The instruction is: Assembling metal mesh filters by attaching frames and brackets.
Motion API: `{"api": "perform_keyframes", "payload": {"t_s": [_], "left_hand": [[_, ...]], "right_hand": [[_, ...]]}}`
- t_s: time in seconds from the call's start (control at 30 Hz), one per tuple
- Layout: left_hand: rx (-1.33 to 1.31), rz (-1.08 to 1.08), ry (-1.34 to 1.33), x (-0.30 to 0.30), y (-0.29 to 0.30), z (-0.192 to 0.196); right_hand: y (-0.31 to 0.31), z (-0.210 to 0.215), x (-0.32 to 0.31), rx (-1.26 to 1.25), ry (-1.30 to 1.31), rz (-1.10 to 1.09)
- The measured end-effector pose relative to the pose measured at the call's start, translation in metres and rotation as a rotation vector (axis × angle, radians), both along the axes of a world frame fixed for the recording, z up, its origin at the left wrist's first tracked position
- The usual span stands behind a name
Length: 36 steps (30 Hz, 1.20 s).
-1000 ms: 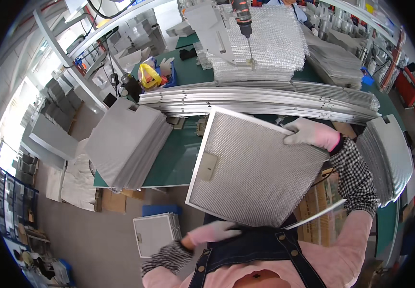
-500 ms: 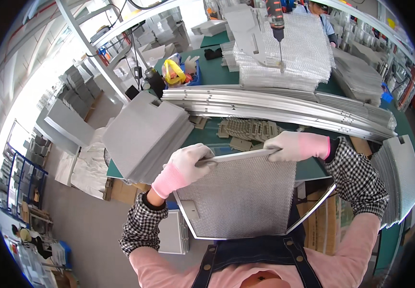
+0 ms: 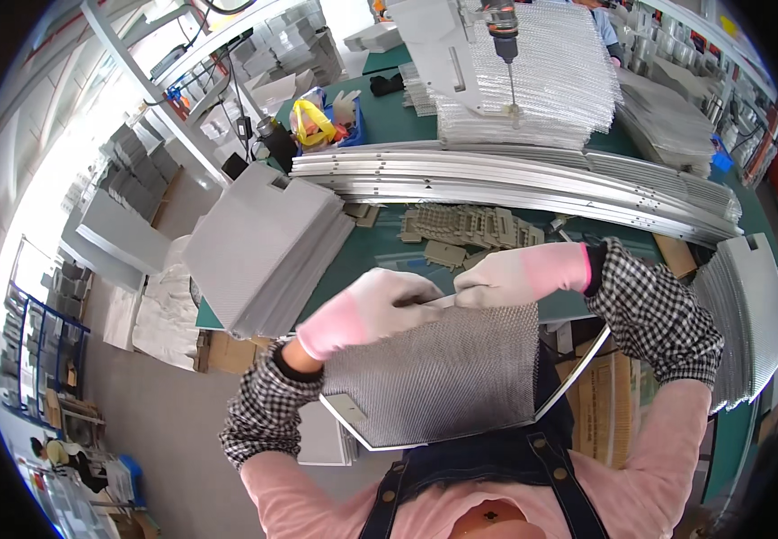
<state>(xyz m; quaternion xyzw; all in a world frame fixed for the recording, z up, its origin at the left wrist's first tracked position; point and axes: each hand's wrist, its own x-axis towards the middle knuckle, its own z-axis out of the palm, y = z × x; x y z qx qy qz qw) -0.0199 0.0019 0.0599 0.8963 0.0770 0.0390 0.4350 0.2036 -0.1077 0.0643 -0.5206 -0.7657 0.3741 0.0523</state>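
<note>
We have one framed mesh filter panel (image 3: 447, 373) held up off the green desk (image 3: 380, 251) at lower centre of the frame, close to our chest, with our left hand (image 3: 366, 310) and right hand (image 3: 519, 274) both clenched on its top edge, fingertips nearly touching. Judging by the piles, some work is done and much is left: a stack of similar panels (image 3: 258, 247) lies at centre left. More mesh sheets (image 3: 542, 85) sit at upper centre, and this panel is on neither pile yet.
</note>
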Motion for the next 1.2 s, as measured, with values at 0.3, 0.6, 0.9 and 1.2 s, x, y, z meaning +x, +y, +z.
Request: {"api": "perform_keyframes", "payload": {"t_s": [0.3,0.6,0.9,1.2], "left_hand": [[0.477,0.224,-0.036,0.03,-0.016,-0.031],[0.2,0.127,-0.212,0.088,-0.02,-0.037],[0.104,-0.064,0.091,0.088,-0.028,-0.009],[0.293,0.3,0.087,0.029,0.007,-0.067]], "right_hand": [[-0.028,-0.001,0.042,-0.018,-0.15,-0.264],[-0.048,-0.026,0.061,0.247,0.008,-0.312],[-0.034,-0.002,0.069,-0.349,0.151,-0.208],[-0.074,-0.017,0.008,0.712,-0.489,-0.422]]}}
